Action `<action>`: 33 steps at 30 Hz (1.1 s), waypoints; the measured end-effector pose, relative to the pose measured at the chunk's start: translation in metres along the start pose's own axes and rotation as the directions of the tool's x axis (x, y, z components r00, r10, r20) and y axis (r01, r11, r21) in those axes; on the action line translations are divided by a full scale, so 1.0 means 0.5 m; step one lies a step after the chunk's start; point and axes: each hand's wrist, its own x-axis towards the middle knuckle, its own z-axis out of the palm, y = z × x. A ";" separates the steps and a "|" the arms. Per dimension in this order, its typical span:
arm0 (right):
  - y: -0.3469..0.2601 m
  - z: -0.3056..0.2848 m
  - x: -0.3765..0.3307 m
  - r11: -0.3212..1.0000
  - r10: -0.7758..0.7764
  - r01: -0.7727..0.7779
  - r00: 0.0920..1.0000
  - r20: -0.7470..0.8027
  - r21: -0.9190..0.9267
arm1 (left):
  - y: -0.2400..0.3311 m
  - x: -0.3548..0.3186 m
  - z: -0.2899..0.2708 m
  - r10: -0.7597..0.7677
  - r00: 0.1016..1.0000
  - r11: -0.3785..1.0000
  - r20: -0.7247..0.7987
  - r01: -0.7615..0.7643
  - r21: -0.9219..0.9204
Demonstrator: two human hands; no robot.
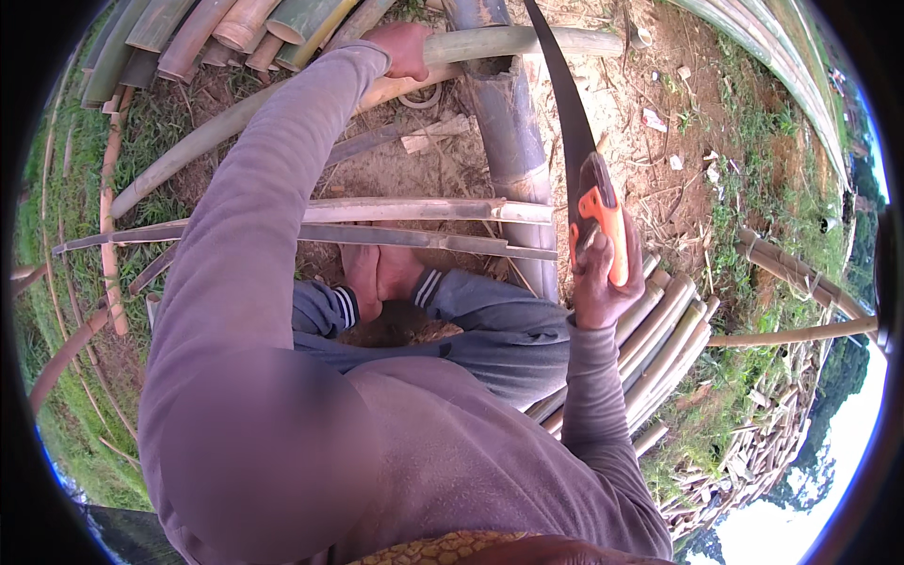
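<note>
My left hand (400, 49) is closed around a pale green bamboo pole (490, 43) at the top of the view. That pole lies across a thick, dark bamboo trunk (516, 141) with a notch cut near its far end. In my right hand (607, 292) is the orange and black handle of a handsaw (568, 104). Its long dark blade points away from me and crosses over the pole near its right part. Whether the teeth touch the pole I cannot tell. Two split bamboo strips (424, 210) rest with their right ends on the trunk, in front of my bare feet.
Cut bamboo poles (250, 24) are heaped at the far left. Another bundle of bamboo lengths (664, 330) lies beside my right forearm. Long green poles (782, 56) run along the far right. Bamboo scraps (763, 452) cover ground at the lower right.
</note>
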 end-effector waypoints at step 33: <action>0.038 0.089 0.218 0.995 -0.079 0.067 0.977 0.198 0.070 | 0.059 -0.052 -0.005 0.040 0.969 0.996 -0.245 -0.018 0.092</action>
